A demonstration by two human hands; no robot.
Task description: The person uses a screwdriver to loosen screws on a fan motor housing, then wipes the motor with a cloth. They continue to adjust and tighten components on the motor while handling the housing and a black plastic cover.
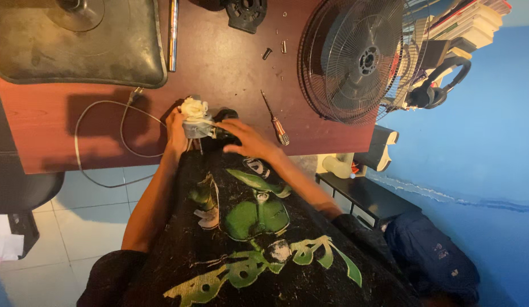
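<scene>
Gripping a small white-and-grey fan motor [196,120] at the near edge of the reddish-brown wooden table [230,68], the person's left hand [176,132] has its fingers wrapped round the housing, while the right hand [246,141] lies over its dark rear part, fingers spread and seemingly not clenched. The round black wire fan guard [351,57] already stands detached, loose screws [267,53] and a red-handled screwdriver [276,120] alongside; dismantling looks well advanced, the motor itself unopened.
</scene>
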